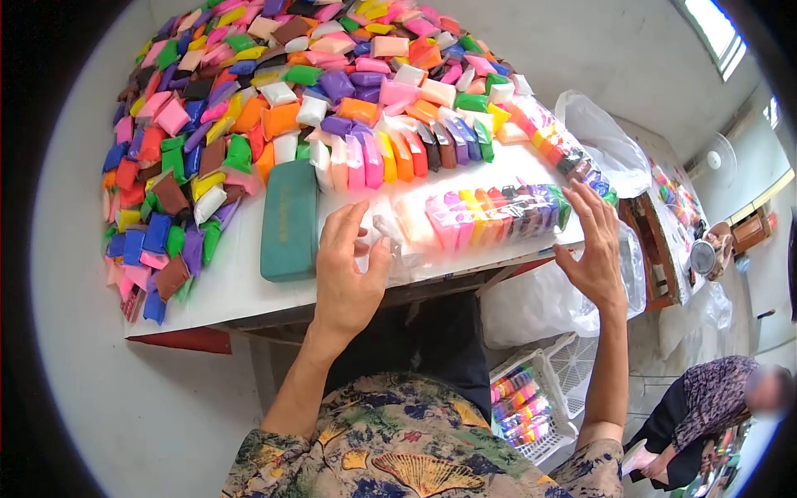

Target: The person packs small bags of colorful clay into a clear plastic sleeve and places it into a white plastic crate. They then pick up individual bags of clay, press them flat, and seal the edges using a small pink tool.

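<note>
Right of the green box (290, 220), a packet-filled bag (498, 217) lies between half-curled left hand (352, 270), perhaps pinching it, and wide-spread right hand (596, 249), grasping nothing; press ends evenly.

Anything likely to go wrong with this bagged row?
Clear bag lies near the front edge of the table; a nudge might send it over. 
Its end by the left hand looks loose, so packets could slip out if it's lifted. 
The row of packets just behind could topple if bumped.
</note>
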The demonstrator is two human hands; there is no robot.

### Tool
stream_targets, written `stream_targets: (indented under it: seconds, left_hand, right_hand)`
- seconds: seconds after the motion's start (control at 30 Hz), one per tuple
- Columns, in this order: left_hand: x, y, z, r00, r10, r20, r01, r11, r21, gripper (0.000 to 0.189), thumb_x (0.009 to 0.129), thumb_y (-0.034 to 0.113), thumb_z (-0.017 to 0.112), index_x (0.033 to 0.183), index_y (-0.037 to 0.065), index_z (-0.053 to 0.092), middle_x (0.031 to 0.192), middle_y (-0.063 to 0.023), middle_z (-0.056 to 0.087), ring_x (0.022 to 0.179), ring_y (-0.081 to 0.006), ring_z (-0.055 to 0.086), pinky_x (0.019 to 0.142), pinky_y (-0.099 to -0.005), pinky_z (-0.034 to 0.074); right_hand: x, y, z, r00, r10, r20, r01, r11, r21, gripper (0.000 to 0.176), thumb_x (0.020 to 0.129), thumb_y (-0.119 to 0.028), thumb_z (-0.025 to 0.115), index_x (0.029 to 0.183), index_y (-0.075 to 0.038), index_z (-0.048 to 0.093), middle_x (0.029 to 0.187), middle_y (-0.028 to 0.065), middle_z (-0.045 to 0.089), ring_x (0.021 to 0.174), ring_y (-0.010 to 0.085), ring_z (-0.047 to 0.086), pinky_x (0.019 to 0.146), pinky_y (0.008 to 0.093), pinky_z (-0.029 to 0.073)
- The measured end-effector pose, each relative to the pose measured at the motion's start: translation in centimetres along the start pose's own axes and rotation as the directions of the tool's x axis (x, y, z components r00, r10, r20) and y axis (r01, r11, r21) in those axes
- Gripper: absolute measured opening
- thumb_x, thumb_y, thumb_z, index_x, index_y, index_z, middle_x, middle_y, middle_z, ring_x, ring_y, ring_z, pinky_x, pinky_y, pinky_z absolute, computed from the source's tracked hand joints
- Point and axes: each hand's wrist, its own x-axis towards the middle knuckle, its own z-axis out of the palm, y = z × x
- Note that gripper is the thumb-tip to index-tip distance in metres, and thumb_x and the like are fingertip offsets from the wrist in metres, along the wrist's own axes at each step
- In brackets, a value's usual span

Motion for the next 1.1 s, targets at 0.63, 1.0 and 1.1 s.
stream_targets:
  seconds: [0.63, 1.0, 1.1]
  left_hand:
    - [0.4, 0.6, -0.2, 0.991, 0.009, -0.132, -0.033, 0.984, -0.176, 0.007, 0.096, 0.006, 0.061, 0.094, 0.0, 0.059, 0.093, -0.0024, 0.062, 0.078, -0.0083, 0.05, 0.072, -0.0243, 0.044]
    - [-0.1, 0.0, -1.0, 0.996, 0.0, -0.091, -0.03, 0.944, -0.329, 0.011, 0.097, 0.008, 0.055, 0.097, 0.0, 0.063, 0.111, -0.011, 0.064, 0.096, -0.0168, 0.056, 0.089, -0.0311, 0.044]
    - [0.1, 0.7, -1.7, 0.983, 0.164, -0.076, -0.163, 0.986, 0.018, 0.01, 0.091, 0.007, 0.06, 0.091, 0.0, 0.065, 0.114, -0.0142, 0.063, 0.1, -0.0257, 0.055, 0.09, -0.0366, 0.044]
  right_hand:
    - [7.3, -10.8, 7.3, 0.96, -0.273, 0.053, 0.19, 0.784, 0.591, 0.024, 0.081, -0.012, 0.069, 0.105, -0.007, 0.069, 0.113, 0.0088, 0.065, 0.108, 0.0292, 0.058, 0.093, 0.0431, 0.045]
    - [7.5, -10.2, 6.7, 0.945, -0.32, -0.063, 0.264, 0.638, 0.724, 0.018, 0.068, 0.002, 0.069, 0.082, -0.009, 0.067, 0.106, 0.0067, 0.065, 0.102, 0.027, 0.058, 0.095, 0.0425, 0.04]
    - [7.3, -10.0, 6.5, 0.936, -0.337, -0.1, 0.303, 0.628, 0.717, 0.021, 0.064, 0.004, 0.067, 0.081, -0.009, 0.067, 0.103, 0.0064, 0.064, 0.1, 0.0276, 0.057, 0.096, 0.0434, 0.04]
